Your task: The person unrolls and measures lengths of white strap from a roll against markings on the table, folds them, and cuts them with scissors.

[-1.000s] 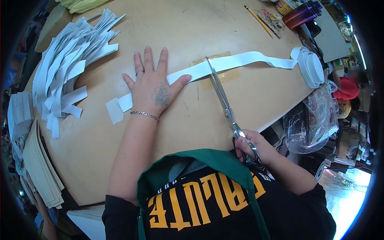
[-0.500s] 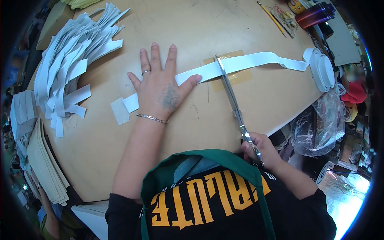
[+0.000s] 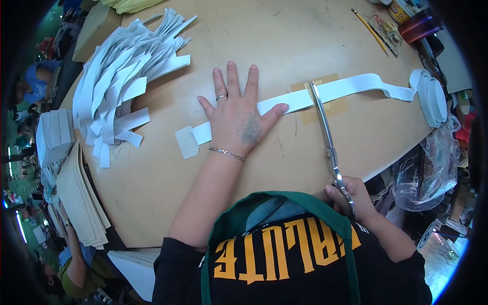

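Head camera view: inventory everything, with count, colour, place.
Table: one, tan, centre
Strip: one, white, across table
Roll: one, white, table's right end
Loose strips: many, white, upper left
Scissors: one pair, silver, across strip
Tape: one patch, brown, beneath strip
Pencil: one, yellow, upper right
Bottle: one, purple, top right
Sheet stack: one, cream, left
Edge clutter: uncounted, mixed, right
Person: one, green top, lower left
Apron: one, green, bottom
Left hand: one, on strip
Right hand: one, on scissors

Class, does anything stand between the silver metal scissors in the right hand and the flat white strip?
Nothing visible does. The silver scissors in the right hand have a blade lying across the white strip. The left hand rests on the strip, its thumb clear of the blade, and the glossy brown tape lies beneath the strip.
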